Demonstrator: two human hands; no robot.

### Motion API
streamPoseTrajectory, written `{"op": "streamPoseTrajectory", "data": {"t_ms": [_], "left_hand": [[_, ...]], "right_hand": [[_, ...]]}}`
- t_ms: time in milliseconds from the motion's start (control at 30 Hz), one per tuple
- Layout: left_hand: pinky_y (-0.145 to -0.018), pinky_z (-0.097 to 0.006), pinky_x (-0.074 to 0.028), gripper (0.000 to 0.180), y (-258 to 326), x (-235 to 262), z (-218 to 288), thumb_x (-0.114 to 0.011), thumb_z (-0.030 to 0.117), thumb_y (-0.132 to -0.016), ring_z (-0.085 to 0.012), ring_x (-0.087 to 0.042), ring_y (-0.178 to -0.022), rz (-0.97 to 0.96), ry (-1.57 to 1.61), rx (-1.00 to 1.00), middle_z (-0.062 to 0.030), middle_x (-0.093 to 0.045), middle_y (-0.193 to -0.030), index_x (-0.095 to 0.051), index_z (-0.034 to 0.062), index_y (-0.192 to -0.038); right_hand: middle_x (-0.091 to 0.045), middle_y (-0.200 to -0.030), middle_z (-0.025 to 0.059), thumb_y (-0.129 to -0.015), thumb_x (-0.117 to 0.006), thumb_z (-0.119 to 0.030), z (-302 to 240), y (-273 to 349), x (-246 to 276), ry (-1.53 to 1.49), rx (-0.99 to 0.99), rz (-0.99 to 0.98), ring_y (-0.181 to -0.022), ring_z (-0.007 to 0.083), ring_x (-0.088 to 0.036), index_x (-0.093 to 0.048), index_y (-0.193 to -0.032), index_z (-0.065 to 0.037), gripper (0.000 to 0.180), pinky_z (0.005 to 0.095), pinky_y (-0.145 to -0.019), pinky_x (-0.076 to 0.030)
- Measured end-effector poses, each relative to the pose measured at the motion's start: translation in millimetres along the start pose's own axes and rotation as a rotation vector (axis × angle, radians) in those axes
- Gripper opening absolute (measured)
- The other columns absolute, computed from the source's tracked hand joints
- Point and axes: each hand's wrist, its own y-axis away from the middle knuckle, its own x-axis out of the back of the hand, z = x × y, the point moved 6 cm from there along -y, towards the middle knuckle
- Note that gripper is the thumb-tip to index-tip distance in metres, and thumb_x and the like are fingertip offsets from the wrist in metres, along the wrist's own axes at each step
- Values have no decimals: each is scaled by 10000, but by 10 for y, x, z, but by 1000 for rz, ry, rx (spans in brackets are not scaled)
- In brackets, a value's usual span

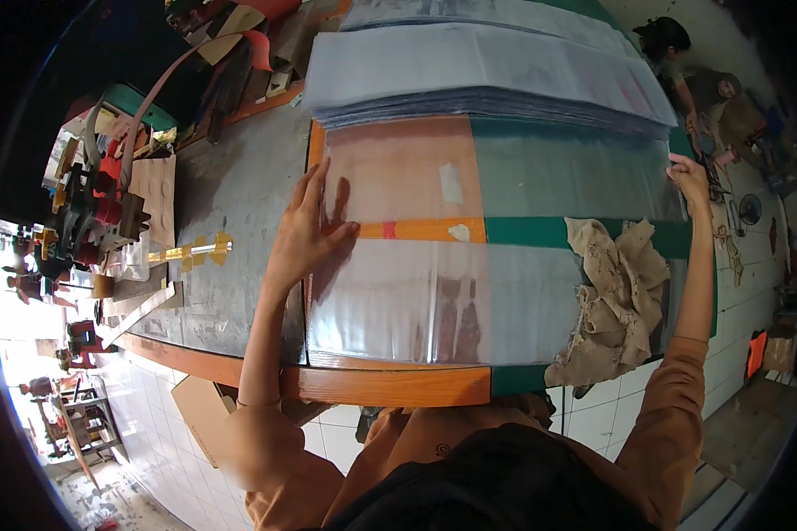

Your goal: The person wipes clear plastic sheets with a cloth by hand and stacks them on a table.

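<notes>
A clear plastic sheet (398,168) lies across the orange and green tabletop, between my two hands. At its left edge my left hand (303,234) is open, thumb apart from the fingers, which touch or nearly touch the edge. On the far right, my right hand (689,177) pinches the sheet's right edge between thumb and fingers. Nearer to me lies more clear plastic sheeting (381,301), glossy and rippled. A crumpled beige cloth (620,296) rests on its right part and hangs over the table's front edge.
Behind the sheet rises a thick stack of clear plastic sheets (487,66). To the left is a dark grey work surface (230,195) with taped strips and a metal ruler (142,314). Machinery (106,203) stands at far left. Another person (669,53) is at the back right.
</notes>
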Motion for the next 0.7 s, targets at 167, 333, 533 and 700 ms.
{"op": "streamPoseTrajectory", "data": {"t_ms": [167,333,533,700], "left_hand": [[-959,-406,-366,655,18,-22,-14,-696,180,-695,-390,-395,-1181,-21,-83,-4,-233,-336,-1321,-404,36,-1264],[-962,-406,-365,594,47,-38,-52,-687,193,-711,-378,-393,-1190,-24,-109,-42,-232,-329,-1328,-450,33,-1232],[-953,-393,-374,627,65,15,-36,-683,177,-713,-375,-411,-1176,0,-20,-1,-232,-358,-1311,-417,34,-1262],[-917,-363,-404,612,1,15,-192,-655,133,-738,-314,-467,-1144,16,367,105,-204,-419,-1276,-392,37,-1282]], "right_hand": [[-609,-834,67,-807,-552,-91,-5,7,15,36,-30,77,-751,103,-539,-601,-1099,-33,301,250,-683,-422],[-636,-932,82,-838,-526,-125,-300,216,-42,248,52,183,-799,132,-569,-600,-1121,-91,294,264,-730,-432],[-636,-964,97,-845,-511,-118,-227,162,-38,91,42,86,-861,160,-580,-578,-1135,-50,305,271,-770,-429],[-617,-880,58,-849,-518,-112,145,-104,65,122,-33,-32,-879,138,-574,-557,-1150,1,324,251,-771,-423]]}}
